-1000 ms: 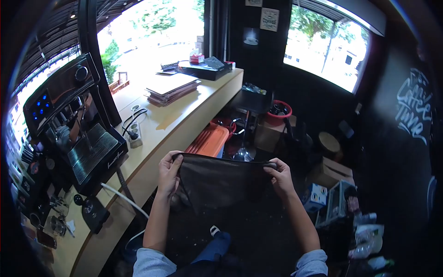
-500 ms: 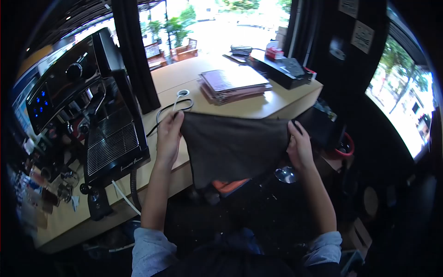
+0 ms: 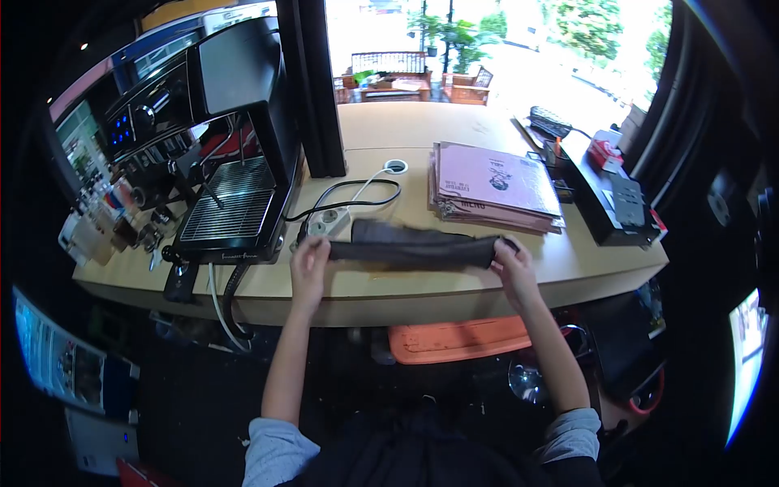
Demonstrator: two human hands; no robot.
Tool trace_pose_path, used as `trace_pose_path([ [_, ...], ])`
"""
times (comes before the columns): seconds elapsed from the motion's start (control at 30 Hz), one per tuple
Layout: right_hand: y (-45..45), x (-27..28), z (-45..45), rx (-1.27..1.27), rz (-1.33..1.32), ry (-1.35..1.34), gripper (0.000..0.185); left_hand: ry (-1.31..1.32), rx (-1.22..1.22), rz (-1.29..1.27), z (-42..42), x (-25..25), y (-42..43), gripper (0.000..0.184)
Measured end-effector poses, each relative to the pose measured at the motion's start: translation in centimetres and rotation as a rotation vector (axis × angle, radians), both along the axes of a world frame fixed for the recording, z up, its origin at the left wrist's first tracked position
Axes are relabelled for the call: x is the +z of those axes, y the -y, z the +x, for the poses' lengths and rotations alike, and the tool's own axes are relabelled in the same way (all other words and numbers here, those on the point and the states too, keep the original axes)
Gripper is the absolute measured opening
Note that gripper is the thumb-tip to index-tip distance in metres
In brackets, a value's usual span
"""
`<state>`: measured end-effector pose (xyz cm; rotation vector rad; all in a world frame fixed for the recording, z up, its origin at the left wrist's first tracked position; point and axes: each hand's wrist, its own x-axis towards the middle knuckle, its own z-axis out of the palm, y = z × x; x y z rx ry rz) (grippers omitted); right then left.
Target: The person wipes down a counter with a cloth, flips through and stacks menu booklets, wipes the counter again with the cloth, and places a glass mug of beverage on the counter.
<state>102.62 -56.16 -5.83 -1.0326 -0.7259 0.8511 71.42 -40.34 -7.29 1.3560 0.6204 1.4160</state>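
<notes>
Head view: one cloth (image 3: pixel 414 252), in two-handed hold. Left fingers (image 3: pixel 313 247): pinched on its left end. Right fingers (image 3: pixel 506 254): clamped on its opposite end. Location: stretched between both sets of fingers, over the near part of the counter (image 3: pixel 580 261); whether it touches the top, I cannot tell. Handling, as I judge it: even pull from both sides, lest the band sag or twist; grip close to the ends; wrists level; slow movement, the cloth being thin and likely to flop. Clearance: power strip (image 3: pixel 331 221) just beyond the left fingers, menus (image 3: pixel 495 180) beyond the right fingers; I would hold the cloth off both. Appearance: brown-black, plain, soft-looking; drawn into a long narrow band, a looser part showing behind it. Outline there blurred; weave too indistinct for me to read.
</notes>
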Motion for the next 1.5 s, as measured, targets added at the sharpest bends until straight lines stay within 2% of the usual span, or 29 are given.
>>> trace_pose_path([
  [0.03,0.2,-1.0,0.4,0.078,-0.021,-0.023,0.022,-0.015,0.023,-0.117,0.0,-1.3,1.3,0.015],
  [0.13,0.2,-3.8,1.0,0.196,-0.033,-0.055,0.021,-0.026,-0.028,-0.194,-0.4,-3.6,3.6,0.013],
  [0.2,-0.7,-4.3,1.8,0.226,-0.008,-0.049,0.02,-0.071,0.008,-0.166,-0.4,-3.8,3.3,0.013],
  [0.27,-1.5,-4.4,2.7,0.16,-0.155,0.066,0.018,-0.114,0.033,-0.14,0.1,-3.6,2.4,0.013],
  [0.3,-2.5,-4.0,2.8,0.154,-0.066,0.075,0.016,-0.184,0.102,-0.087,0.9,-2.8,1.2,0.014],
  [0.33,-3.3,-3.5,3.4,0.122,-0.119,0.209,0.017,-0.256,0.167,-0.035,1.7,-2.1,0.0,0.014],
  [0.4,-4.7,-2.6,3.2,-0.125,-0.147,0.729,0.019,-0.391,0.201,0.105,3.4,-0.5,-2.0,0.022],
  [0.43,-4.8,-1.6,2.5,-0.123,-0.147,0.734,0.019,-0.386,0.203,0.102,3.7,0.2,-1.7,0.022],
  [0.5,-5.3,0.2,0.0,-0.218,0.112,1.32,0.027,-0.659,0.372,0.379,4.3,1.4,-1.1,0.034],
  [0.57,-6.8,0.3,-2.6,0.14,0.246,1.539,0.044,-0.648,0.296,0.353,4.5,1.2,-0.2,0.038],
  [0.63,-9.6,-1.4,-5.1,0.366,0.207,1.735,0.045,-0.623,0.176,0.271,4.8,0.7,0.5,0.04],
  [0.7,-11.9,-4.2,-6.0,0.411,0.181,1.789,0.047,-0.62,0.14,0.258,5.0,0.3,0.3,0.04],
  [0.8,-11.6,-4.7,-4.8,0.49,0.1,1.846,0.053,-0.605,0.101,0.267,5.1,0.3,-0.1,0.039],
  [0.87,-10.1,-4.8,-1.5,0.463,-0.068,1.757,0.056,-0.55,0.119,0.246,4.4,-0.1,-0.4,0.037],
  [1.03,-7.7,-4.9,2.7,0.114,-0.491,1.681,0.059,-0.483,0.275,0.262,1.1,-1.1,-0.3,0.031],
  [1.07,-7.7,-5.4,1.8,0.125,-0.482,1.682,0.059,-0.488,0.286,0.258,0.3,-1.2,-0.1,0.031],
  [1.13,-8.3,-5.6,-1.4,0.083,-0.546,1.735,0.061,-0.411,0.498,0.286,-1.2,-1.3,0.1,0.027],
  [1.17,-8.8,-5.3,-3.1,0.216,-0.506,1.744,0.063,-0.451,0.552,0.289,-2.1,-1.9,-0.2,0.033],
  [1.27,-13.9,-5.6,-6.4,0.204,-0.433,1.744,0.061,-0.498,0.643,0.259,-2.7,-2.4,-0.7,0.042],
  [1.3,-16.6,-6.1,-6.9,0.089,-0.468,1.702,0.061,-0.528,0.597,0.221,-2.9,-3.0,-1.1,0.056],
  [1.37,-20.8,-6.5,-8.8,-0.079,-0.572,1.646,0.06,-0.537,0.582,0.241,-3.2,-4.7,-2.4,0.06],
  [1.43,-20.4,-6.7,-11.1,0.001,-0.48,1.656,0.06,-0.558,0.549,0.269,-3.4,-5.6,-3.6,0.072],
  [1.5,-17.3,-7.0,-12.4,0.119,-0.296,1.727,0.06,-0.597,0.534,0.252,-3.2,-5.4,-3.9,0.074],
])
